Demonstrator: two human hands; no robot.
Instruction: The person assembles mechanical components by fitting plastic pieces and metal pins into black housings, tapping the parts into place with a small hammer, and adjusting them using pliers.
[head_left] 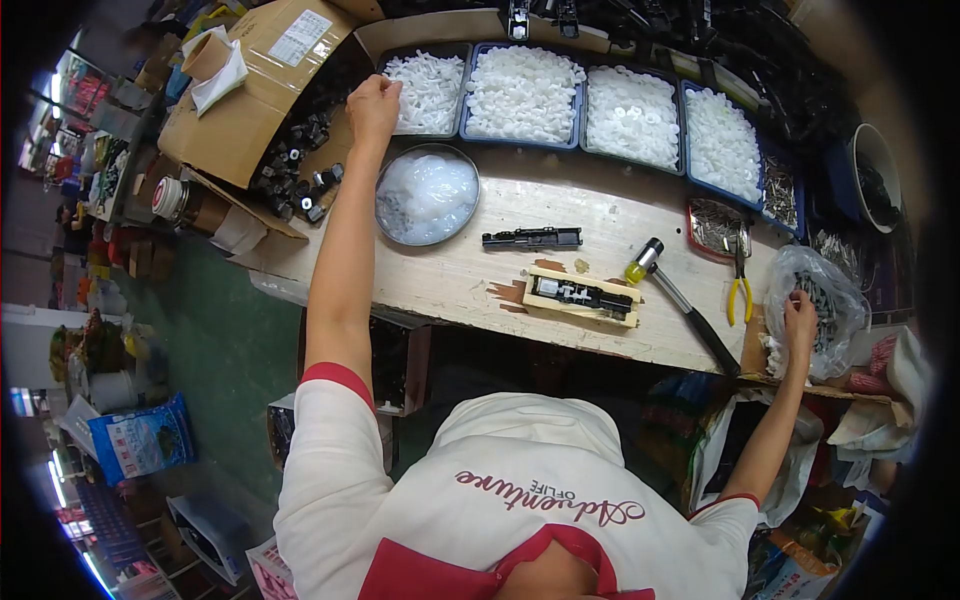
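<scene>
My left hand [374,108] is stretched out to the left edge of a tray of small white plastic parts [428,85]. Its fingers are bent together, and whatever they hold is hidden. At the right, my right hand [799,318] reaches to a clear plastic bag of small dark parts [825,300], fingers pinched; I cannot make out what is in them. Between the hands, a black and silver mechanism [580,294] lies in a wooden holder [630,318]. A separate long black part [532,238] lies behind it on the bench [600,200].
A mallet [685,303] and yellow-handled pliers [740,290] lie near the right hand. Several blue trays of white parts [525,95] line the back. A round dish [428,195] and a carton of black pieces [300,165] are at left. A red tray [715,225] holds metal pins.
</scene>
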